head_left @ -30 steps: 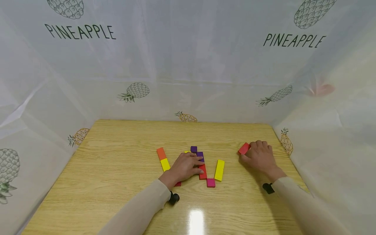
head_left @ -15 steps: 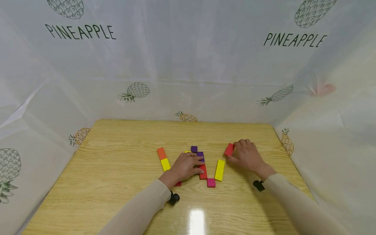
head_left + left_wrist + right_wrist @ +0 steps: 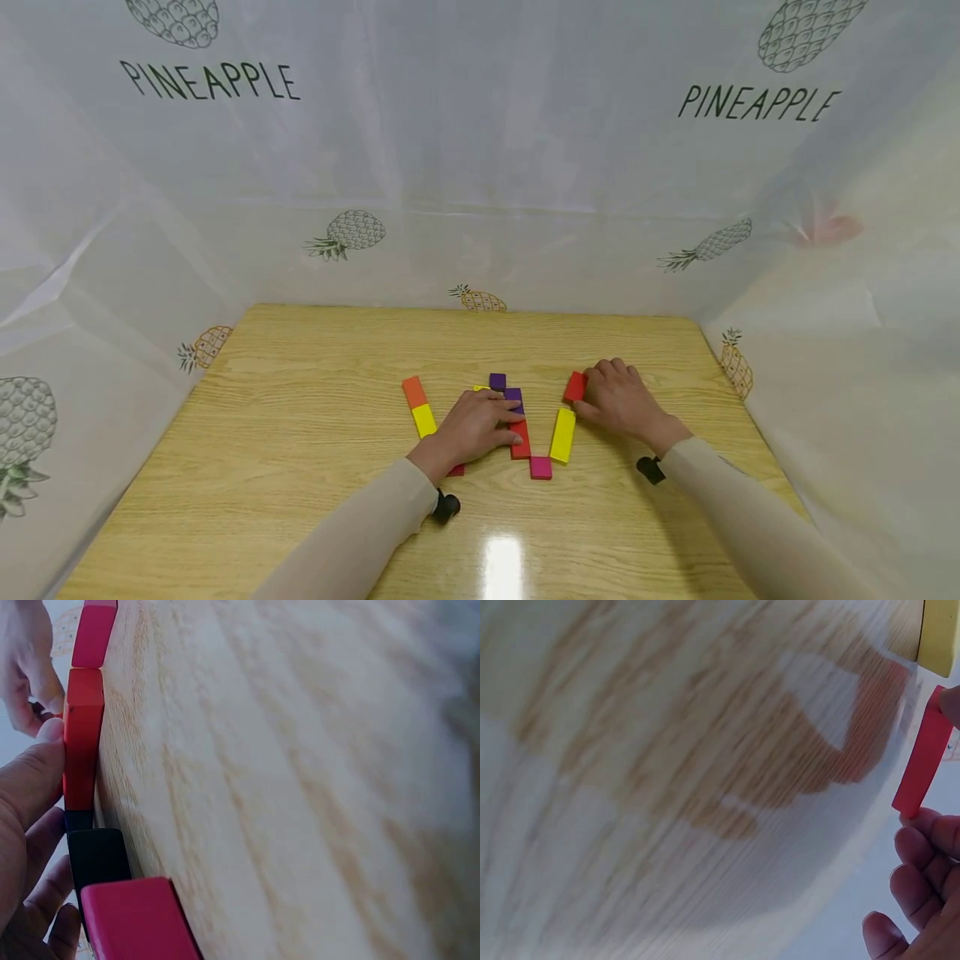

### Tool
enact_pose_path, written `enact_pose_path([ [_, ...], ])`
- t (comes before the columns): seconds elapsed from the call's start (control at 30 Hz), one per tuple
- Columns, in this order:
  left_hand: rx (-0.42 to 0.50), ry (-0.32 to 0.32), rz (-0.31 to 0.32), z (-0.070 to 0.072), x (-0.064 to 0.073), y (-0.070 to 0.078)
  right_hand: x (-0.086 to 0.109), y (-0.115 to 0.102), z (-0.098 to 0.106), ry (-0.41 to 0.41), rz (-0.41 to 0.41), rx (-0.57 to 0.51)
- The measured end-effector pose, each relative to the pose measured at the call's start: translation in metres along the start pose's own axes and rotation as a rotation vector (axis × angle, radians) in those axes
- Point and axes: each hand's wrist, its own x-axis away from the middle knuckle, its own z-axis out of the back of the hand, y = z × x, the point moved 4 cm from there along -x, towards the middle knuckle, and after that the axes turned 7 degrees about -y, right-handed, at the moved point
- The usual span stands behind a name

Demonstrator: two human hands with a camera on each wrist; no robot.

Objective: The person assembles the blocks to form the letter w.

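Observation:
In the right wrist view a red block is pinched between the thumb and fingers of my right hand, its reflection apart from it on the glossy table. In the head view that block sits at the far end of a yellow block. My left hand rests over the middle blocks. Its thumb and fingertips touch a longer red block and a purple block in line with it. A pink block lies between the red and yellow blocks at the near side.
A small dark purple block lies beyond the left hand. To the left, an orange block and a yellow block form a slanting line, partly hidden by that hand. The wooden table is bordered by a pineapple-print curtain.
My right hand has carried the red block leftward across the table to the far end of the yellow block, and the block has turned more upright in view. The left hand has stayed put.

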Motion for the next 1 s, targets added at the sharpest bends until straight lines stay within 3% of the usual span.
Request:
enact_pose_path([
  [0.57, -0.006, 0.002, 0.0, 0.0007, 0.0004, 0.0007, -0.0024, 0.0, -0.0041, -0.031, 0.011, -0.021],
  [0.87, -0.006, -0.002, 0.0, -0.0002, -0.0001, -0.0002, 0.0001, 0.0036, -0.0025, 0.008, 0.034, -0.043],
  [1.0, -0.006, 0.002, -0.006, 0.0007, -0.0002, 0.0, 0.0005, 0.0036, -0.0033, -0.01, 0.048, -0.047],
])
